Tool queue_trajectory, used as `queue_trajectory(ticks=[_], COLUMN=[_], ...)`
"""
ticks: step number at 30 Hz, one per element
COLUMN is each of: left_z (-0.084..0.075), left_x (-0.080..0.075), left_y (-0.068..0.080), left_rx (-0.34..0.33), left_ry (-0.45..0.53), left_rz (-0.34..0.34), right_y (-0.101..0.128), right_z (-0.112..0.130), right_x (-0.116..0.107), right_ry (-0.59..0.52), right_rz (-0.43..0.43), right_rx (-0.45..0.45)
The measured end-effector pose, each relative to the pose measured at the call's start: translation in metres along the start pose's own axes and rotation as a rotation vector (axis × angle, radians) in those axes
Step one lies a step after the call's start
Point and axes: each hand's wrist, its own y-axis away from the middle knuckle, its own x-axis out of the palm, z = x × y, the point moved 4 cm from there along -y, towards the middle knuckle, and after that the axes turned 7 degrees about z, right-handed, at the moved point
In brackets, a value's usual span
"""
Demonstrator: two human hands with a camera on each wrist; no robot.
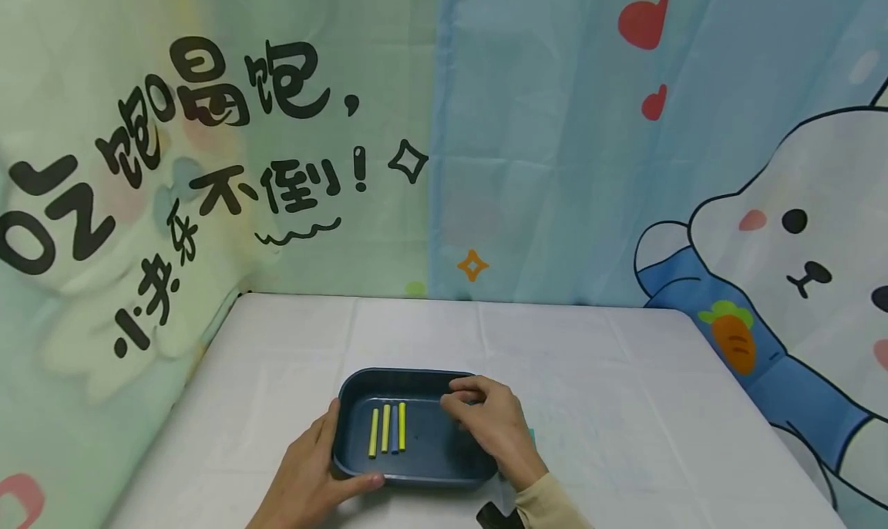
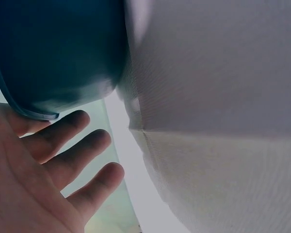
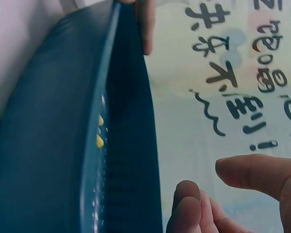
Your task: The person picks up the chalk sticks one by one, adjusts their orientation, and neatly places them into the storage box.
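A dark blue tray (image 1: 416, 456) sits on the white desk (image 1: 624, 406) near its front edge, about centre. Inside it, toward 9 o'clock, four sticks (image 1: 387, 429) lie side by side, three yellow and one blue, each pointing 12 to 6. The tray's right half is bare. The left hand (image 1: 312, 479) rests against the tray's 8 o'clock corner, thumb laid along the front rim, fingers (image 2: 82, 141) straight and spread beside the outer wall. The right hand (image 1: 489, 429) hovers over the tray's 2 o'clock corner, its fingers (image 3: 252, 170) loosely curled and gripping nothing visible, well apart from the sticks. Open desk spreads at 12, 3 and 9 o'clock; printed curtains (image 1: 555, 128) close in the far and left edges
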Motion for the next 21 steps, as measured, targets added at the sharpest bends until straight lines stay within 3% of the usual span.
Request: queue_trajectory(ticks=[5,13,21], left_z=[0.002,0.002,0.0], left_x=[-0.001,0.0,-0.002], left_y=[0.001,0.001,0.002], left_rx=[0.028,-0.011,0.002], left_ry=[-0.007,0.017,0.001], left_rz=[-0.018,-0.001,0.0], right_y=[0.0,0.002,0.008], right_z=[-0.003,-0.006,-0.014], right_x=[-0.013,-0.032,-0.049], right_ry=[-0.036,-0.025,-0.036], right_rz=[-0.033,-0.07,-0.118], right_rx=[0.021,0.029,0.064])
